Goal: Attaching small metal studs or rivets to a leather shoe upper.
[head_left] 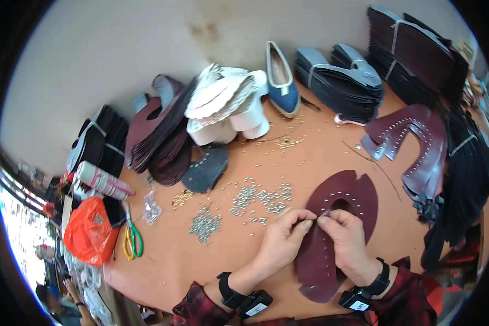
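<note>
A maroon leather shoe upper (316, 247), U-shaped with rows of small silver studs around its opening, lies at the table's front right. My left hand (286, 234) is closed in a pinch at its left side. My right hand (346, 238) reaches over the leather, thumb and finger pinched at the same spot, and the fingertips of both hands nearly meet. Any small stud between them is too hidden to make out. Loose silver studs (261, 199) lie scattered left of the upper, with a denser heap of silver studs (205, 224) farther left.
A studded maroon upper (418, 130) and black strips (462, 174) lie at right. Behind stand bundled dark pieces (342, 87), a blue shoe (284, 98), white rolls (250, 122) and maroon stacks (157, 141). At left are scissors (131, 239), an orange bag (91, 231) and a spray can (103, 181).
</note>
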